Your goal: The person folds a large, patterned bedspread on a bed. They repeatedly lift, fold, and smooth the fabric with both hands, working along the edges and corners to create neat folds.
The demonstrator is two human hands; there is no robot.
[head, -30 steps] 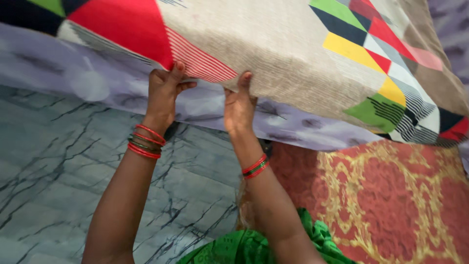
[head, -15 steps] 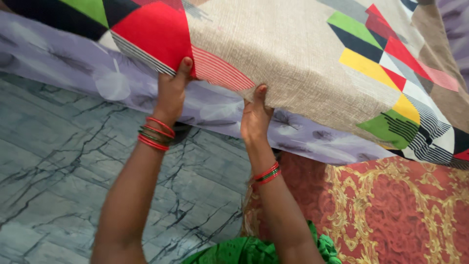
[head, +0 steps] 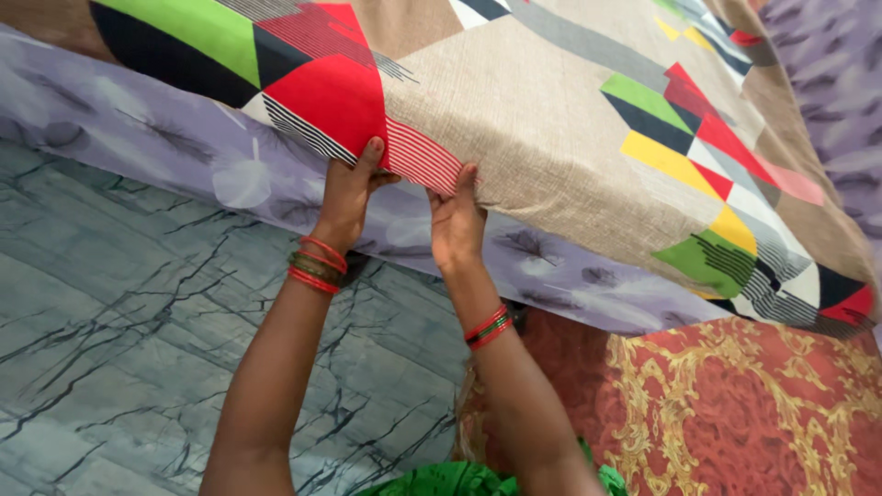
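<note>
Both hands, left hand (head: 349,197) and right hand (head: 455,225), pinch the beige cotton bedsheet with bright geometric patches (head: 551,138) along its edge (lifting it off the lavender sheet (head: 184,152) underneath).

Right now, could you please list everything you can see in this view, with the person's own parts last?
patterned sheet: one, beige with red, green, yellow and black shapes, top, its edge gripped.
lilac cloth: one, pale purple with grey feather print, under the sheet.
red mat: one, red with gold scrolls, lower right.
floor: grey marble, left.
green garment: one, bottom edge.
bangles: red and green, both wrists.
left hand: grips sheet edge.
right hand: grips sheet edge.
</note>
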